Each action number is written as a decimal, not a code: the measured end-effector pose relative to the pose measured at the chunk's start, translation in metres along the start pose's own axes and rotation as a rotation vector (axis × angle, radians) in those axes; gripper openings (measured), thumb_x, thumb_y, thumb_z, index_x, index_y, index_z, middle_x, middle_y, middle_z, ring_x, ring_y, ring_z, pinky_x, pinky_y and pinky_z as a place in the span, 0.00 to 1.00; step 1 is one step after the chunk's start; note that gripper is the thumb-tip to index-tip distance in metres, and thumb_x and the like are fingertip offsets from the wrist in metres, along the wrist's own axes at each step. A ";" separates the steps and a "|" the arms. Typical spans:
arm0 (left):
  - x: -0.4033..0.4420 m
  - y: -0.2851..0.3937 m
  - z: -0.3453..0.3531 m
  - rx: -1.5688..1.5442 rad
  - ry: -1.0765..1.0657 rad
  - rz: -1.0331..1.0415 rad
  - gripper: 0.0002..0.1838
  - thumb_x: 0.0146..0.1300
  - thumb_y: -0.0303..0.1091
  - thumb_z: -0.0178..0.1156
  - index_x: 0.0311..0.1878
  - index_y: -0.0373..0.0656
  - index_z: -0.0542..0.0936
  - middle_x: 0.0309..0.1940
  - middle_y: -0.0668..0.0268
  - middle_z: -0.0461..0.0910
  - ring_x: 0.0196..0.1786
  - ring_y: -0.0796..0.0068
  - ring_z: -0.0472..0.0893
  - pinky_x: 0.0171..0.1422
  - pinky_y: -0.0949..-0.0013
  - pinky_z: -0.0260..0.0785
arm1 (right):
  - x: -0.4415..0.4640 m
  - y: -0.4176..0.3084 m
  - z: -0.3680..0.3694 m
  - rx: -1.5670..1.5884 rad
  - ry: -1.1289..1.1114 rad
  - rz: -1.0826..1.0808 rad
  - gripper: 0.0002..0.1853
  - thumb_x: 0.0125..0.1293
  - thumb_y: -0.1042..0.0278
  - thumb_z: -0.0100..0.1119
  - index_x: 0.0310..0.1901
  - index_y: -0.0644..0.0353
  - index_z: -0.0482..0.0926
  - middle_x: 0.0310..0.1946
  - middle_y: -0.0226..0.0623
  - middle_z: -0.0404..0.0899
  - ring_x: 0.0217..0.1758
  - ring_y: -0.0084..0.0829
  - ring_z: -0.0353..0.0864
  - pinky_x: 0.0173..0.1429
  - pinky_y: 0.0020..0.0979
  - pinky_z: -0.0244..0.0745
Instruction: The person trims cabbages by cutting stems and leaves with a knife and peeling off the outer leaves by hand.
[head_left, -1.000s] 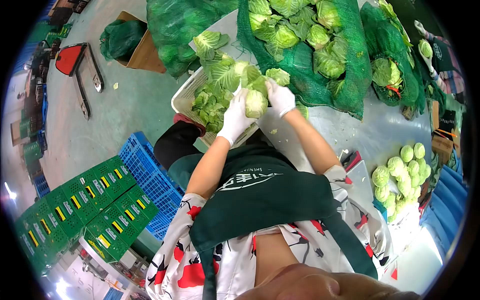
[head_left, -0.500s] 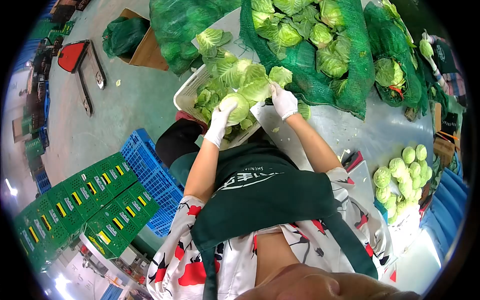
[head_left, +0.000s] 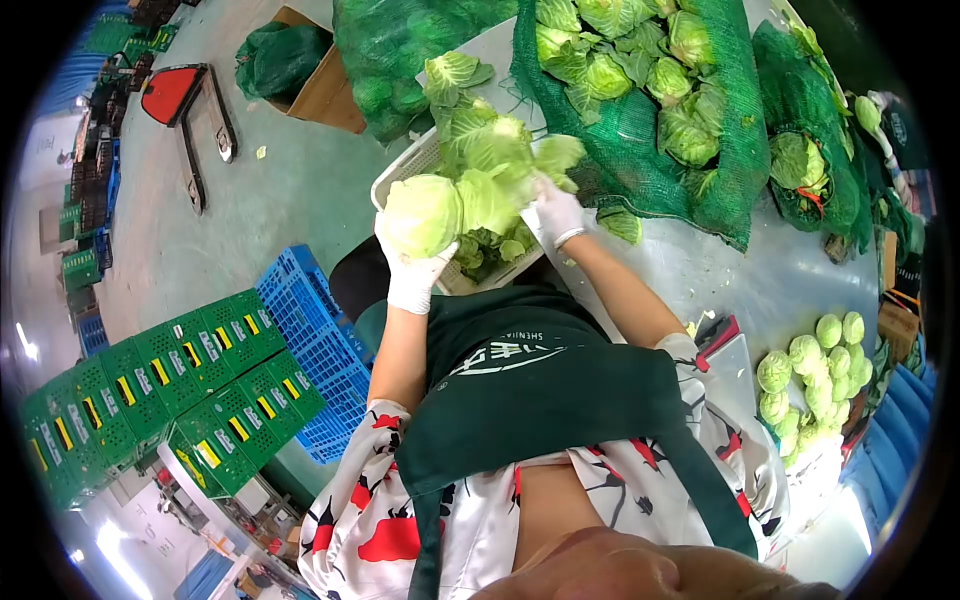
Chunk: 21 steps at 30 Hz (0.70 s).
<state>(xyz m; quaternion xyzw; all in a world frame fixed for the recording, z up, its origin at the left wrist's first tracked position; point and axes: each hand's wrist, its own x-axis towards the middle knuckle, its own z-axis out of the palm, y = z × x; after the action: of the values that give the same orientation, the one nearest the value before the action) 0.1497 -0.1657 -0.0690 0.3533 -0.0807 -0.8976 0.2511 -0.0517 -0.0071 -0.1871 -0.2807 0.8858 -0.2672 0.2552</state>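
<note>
A pale green cabbage head (head_left: 422,215) rests in my white-gloved left hand (head_left: 410,278), which cups it from below and the side. My right hand (head_left: 558,212), gloved too, is closed on loose cabbage leaves (head_left: 556,158); these are somewhat blurred, and its fingertips are partly hidden. Between the hands, outer leaves spread out from the head. Beneath them stands a white plastic basket (head_left: 392,180) holding green leaves (head_left: 488,250).
Green mesh sacks of cabbages (head_left: 610,85) lie on the metal table (head_left: 690,265). Trimmed cabbages (head_left: 820,365) are piled at the right. Blue pallets (head_left: 310,340), green crates (head_left: 170,370) and a red pallet jack (head_left: 172,95) stand at the left.
My left hand has turned and moved left, bringing the cabbage head up closer to the camera. My right hand has dropped slightly, with leaves in it. The whole view has shifted a little.
</note>
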 end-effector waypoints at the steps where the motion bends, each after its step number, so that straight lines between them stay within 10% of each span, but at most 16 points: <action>1: 0.000 -0.003 0.002 0.009 0.000 -0.026 0.41 0.63 0.72 0.46 0.72 0.57 0.67 0.70 0.60 0.70 0.66 0.53 0.74 0.51 0.42 0.79 | -0.003 -0.005 0.009 0.033 0.024 -0.115 0.25 0.76 0.50 0.43 0.67 0.52 0.72 0.36 0.55 0.84 0.35 0.51 0.85 0.44 0.49 0.79; 7: 0.003 -0.010 0.004 0.080 -0.140 -0.046 0.40 0.63 0.64 0.58 0.74 0.52 0.65 0.72 0.59 0.68 0.70 0.53 0.71 0.67 0.42 0.70 | -0.024 -0.055 -0.024 0.950 -0.315 0.198 0.24 0.75 0.54 0.50 0.61 0.67 0.74 0.28 0.41 0.85 0.13 0.26 0.74 0.19 0.27 0.71; 11: 0.006 -0.013 -0.001 0.215 -0.171 0.037 0.40 0.62 0.53 0.65 0.74 0.46 0.64 0.72 0.58 0.67 0.72 0.55 0.69 0.75 0.48 0.63 | -0.023 -0.061 -0.063 0.818 -0.374 0.165 0.25 0.74 0.51 0.54 0.54 0.71 0.75 0.28 0.42 0.85 0.12 0.22 0.71 0.15 0.25 0.67; 16: -0.001 -0.016 0.013 0.393 -0.248 0.132 0.37 0.65 0.41 0.64 0.73 0.42 0.63 0.69 0.58 0.70 0.71 0.62 0.71 0.75 0.56 0.64 | -0.042 -0.098 -0.099 1.137 -0.378 0.239 0.39 0.69 0.43 0.61 0.68 0.70 0.66 0.49 0.46 0.83 0.23 0.24 0.83 0.20 0.20 0.68; 21: 0.010 -0.030 0.009 0.653 -0.235 0.348 0.34 0.63 0.29 0.64 0.72 0.40 0.64 0.64 0.60 0.73 0.66 0.67 0.73 0.72 0.64 0.66 | -0.069 -0.125 -0.091 0.954 -0.293 -0.049 0.38 0.62 0.60 0.71 0.70 0.67 0.65 0.46 0.37 0.83 0.38 0.19 0.85 0.32 0.20 0.75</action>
<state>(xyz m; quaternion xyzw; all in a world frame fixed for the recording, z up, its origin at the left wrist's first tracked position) 0.1258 -0.1453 -0.0785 0.2903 -0.4492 -0.8030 0.2629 -0.0125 -0.0208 -0.0233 -0.1881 0.6130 -0.6062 0.4704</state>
